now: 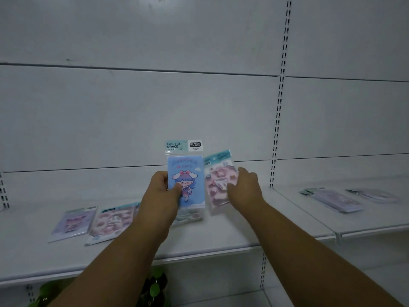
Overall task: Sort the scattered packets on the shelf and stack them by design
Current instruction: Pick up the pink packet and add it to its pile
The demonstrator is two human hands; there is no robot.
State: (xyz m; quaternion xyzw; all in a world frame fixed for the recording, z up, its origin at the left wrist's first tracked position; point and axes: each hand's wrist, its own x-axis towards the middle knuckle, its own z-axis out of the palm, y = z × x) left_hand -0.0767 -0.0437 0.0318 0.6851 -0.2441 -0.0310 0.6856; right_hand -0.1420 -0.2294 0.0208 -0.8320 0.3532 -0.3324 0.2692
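Above shelf (221,238), left hand (162,189) pinching blue packet (188,173), right hand (245,187) gripping blurred pink packet (215,187), fingers hidden

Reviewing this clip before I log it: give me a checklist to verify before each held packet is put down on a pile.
1. Left hand grips the blue packet firmly: ok, thumb across its front.
2. Right hand holds the pink packet: ok, though the packet is tilted.
3. Matching pile for pink exists: ok, pink pile lies on the shelf to the left.
4. Matching pile for blue: cannot tell; a packet beneath the hands is mostly hidden.
5. Purple pile kept apart from pink: ok, side by side.
6. Packets on the right shelf section sorted: cannot tell, too blurred.
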